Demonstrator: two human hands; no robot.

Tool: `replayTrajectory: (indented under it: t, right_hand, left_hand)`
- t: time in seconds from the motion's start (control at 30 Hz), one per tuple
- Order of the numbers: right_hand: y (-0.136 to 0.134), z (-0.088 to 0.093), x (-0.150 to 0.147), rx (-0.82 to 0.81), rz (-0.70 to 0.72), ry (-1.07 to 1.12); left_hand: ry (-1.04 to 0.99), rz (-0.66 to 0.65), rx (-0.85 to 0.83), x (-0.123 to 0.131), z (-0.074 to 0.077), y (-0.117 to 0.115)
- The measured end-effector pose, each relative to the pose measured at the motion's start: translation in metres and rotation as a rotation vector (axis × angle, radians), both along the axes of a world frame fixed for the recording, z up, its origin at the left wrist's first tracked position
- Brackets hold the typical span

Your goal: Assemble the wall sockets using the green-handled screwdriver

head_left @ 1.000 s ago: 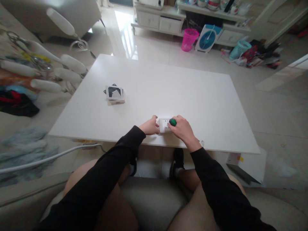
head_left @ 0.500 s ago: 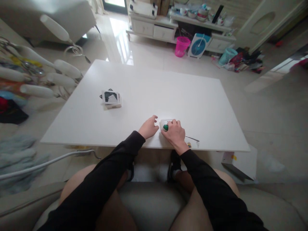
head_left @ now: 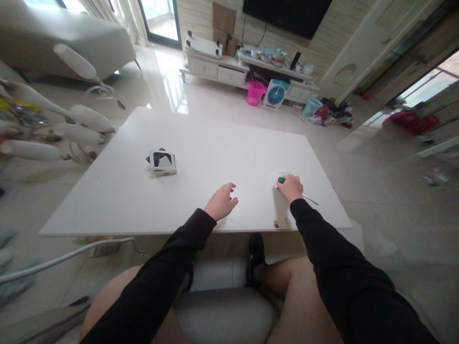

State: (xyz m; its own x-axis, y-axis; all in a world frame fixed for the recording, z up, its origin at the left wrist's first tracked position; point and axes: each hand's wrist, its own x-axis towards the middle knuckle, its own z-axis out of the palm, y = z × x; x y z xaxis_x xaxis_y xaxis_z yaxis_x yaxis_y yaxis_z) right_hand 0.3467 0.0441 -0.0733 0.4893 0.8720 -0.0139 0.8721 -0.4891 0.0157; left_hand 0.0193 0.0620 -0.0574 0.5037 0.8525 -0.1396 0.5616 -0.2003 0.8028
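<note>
My right hand (head_left: 291, 187) is closed around a screwdriver (head_left: 281, 180). Its green handle end pokes out on the left, and the thin metal shaft points right and toward me. Under the same hand lies a white, flat, box-like piece (head_left: 275, 176), mostly covered; whether the fingers also grip it I cannot tell. My left hand (head_left: 221, 201) holds nothing, its fingers apart and slightly curled, just over the white table (head_left: 222, 153). Near the front edge sit a tiny yellow and dark figure (head_left: 276, 223) and a small pale item (head_left: 286, 221).
A small stack of white boxes with a dark picture on top (head_left: 163, 161) stands on the table's left side. White lamp arms (head_left: 75, 62) reach in from the left. Beyond the table are a pink basket (head_left: 256, 93) and a blue fan (head_left: 276, 93) on the floor.
My right hand has moved right and away from me with the screwdriver and the white piece. My left hand stays at about the same spot. The view has tilted up.
</note>
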Motion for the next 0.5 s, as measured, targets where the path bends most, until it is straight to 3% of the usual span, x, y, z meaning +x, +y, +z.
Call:
replayTrajectory:
  t: [0.13,0.27,0.4,0.5]
  right_hand:
    - [0.023,0.006,0.023,-0.022,-0.027,-0.013]
    - [0.034,0.009,0.027,-0.021,-0.045,-0.019]
    - [0.039,0.017,0.008,0.019,-0.043,-0.019]
    - [0.05,0.021,-0.028,-0.003,0.025,0.052]
  left_hand:
    - [-0.008,-0.02,0.001,0.004,0.001,-0.003]
    - [-0.008,-0.036,0.02,0.004,0.001,-0.001]
    - [-0.061,-0.018,0.025,0.003,0.006,0.003]
    - [-0.197,0.041,0.066,0.004,0.017,0.003]
